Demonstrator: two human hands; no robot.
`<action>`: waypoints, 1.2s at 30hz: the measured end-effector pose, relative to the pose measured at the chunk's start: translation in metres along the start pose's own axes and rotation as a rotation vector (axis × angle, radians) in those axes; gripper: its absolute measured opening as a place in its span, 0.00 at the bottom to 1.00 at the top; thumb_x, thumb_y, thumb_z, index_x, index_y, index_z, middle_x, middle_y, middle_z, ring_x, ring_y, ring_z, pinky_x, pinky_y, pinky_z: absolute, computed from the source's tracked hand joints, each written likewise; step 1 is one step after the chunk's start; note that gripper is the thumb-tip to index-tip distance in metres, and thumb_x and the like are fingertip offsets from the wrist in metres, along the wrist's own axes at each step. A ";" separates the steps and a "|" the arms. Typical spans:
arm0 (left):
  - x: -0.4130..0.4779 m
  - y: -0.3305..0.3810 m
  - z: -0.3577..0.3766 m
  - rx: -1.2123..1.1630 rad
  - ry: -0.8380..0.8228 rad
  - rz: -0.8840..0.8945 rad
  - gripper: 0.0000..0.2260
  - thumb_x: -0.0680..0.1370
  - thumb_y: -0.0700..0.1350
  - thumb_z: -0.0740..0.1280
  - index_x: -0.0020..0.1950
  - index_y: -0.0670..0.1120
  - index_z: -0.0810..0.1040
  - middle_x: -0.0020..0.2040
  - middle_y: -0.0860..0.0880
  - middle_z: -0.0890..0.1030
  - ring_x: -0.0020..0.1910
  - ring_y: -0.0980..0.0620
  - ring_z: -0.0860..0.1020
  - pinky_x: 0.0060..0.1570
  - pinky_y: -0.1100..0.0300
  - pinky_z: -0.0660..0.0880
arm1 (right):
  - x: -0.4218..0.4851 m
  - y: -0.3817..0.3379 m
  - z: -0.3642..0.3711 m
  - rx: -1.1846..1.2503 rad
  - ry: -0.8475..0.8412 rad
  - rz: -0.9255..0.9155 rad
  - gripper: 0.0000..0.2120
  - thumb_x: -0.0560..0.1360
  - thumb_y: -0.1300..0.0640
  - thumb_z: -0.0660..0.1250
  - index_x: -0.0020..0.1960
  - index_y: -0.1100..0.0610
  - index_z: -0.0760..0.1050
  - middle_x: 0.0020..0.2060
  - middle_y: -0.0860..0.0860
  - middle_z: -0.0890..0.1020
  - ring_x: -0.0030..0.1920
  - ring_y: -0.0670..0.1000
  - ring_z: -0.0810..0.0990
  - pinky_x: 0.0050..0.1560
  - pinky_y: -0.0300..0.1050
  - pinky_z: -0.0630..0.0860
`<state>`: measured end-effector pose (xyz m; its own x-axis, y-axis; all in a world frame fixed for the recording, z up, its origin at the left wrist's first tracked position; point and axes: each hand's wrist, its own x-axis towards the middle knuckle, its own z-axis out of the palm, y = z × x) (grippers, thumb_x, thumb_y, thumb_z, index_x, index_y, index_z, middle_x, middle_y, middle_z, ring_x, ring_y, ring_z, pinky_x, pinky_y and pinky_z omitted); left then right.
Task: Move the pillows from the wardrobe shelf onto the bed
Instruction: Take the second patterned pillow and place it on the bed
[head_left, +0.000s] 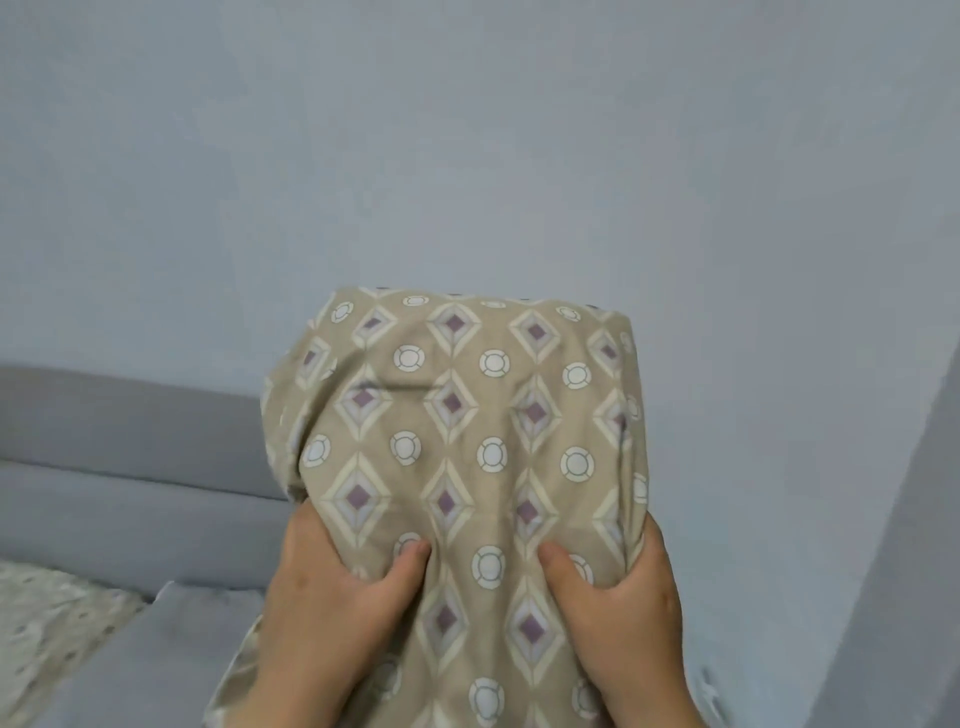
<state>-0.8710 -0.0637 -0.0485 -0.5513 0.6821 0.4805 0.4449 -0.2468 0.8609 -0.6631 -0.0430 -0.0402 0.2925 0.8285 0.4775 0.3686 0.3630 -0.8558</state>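
Observation:
A beige pillow (462, 431) printed with purple diamonds and white circles stands on end in front of me, filling the lower middle of the head view. My left hand (332, 597) grips its lower left side, thumb pressed into the fabric. My right hand (618, 603) grips its lower right side the same way. The pillow is held up in the air before a pale blue-grey wall. The bed's grey padded headboard (130, 467) lies behind it at the left. No wardrobe shelf is in view.
A cream patterned bedspread (47, 634) shows at the lower left, beside a grey padded bed edge (156, 660). A wall corner or grey vertical surface (914, 519) rises at the right.

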 end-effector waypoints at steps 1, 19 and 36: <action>0.012 -0.020 -0.016 0.025 0.040 -0.027 0.30 0.59 0.64 0.72 0.58 0.62 0.66 0.52 0.59 0.74 0.50 0.52 0.75 0.49 0.47 0.74 | -0.003 -0.002 0.030 0.014 -0.063 0.015 0.44 0.55 0.37 0.73 0.69 0.47 0.66 0.61 0.46 0.77 0.62 0.51 0.75 0.64 0.55 0.72; 0.120 -0.218 -0.083 0.443 0.425 -0.431 0.35 0.60 0.67 0.68 0.64 0.55 0.67 0.58 0.52 0.76 0.56 0.47 0.76 0.54 0.49 0.73 | 0.031 0.065 0.352 0.137 -0.735 0.092 0.36 0.61 0.46 0.77 0.66 0.49 0.69 0.57 0.49 0.78 0.58 0.54 0.76 0.59 0.53 0.73; 0.220 -0.304 -0.114 0.538 0.784 -0.556 0.31 0.63 0.63 0.70 0.63 0.59 0.68 0.56 0.57 0.77 0.53 0.53 0.77 0.52 0.51 0.75 | 0.062 0.057 0.579 0.257 -1.193 -0.009 0.34 0.59 0.40 0.71 0.63 0.45 0.68 0.53 0.43 0.78 0.53 0.49 0.78 0.55 0.52 0.76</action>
<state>-1.2082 0.0824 -0.1857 -0.9802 -0.0686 0.1857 0.1403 0.4210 0.8962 -1.1346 0.2759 -0.1742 -0.7526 0.6480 0.1172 0.1413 0.3328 -0.9324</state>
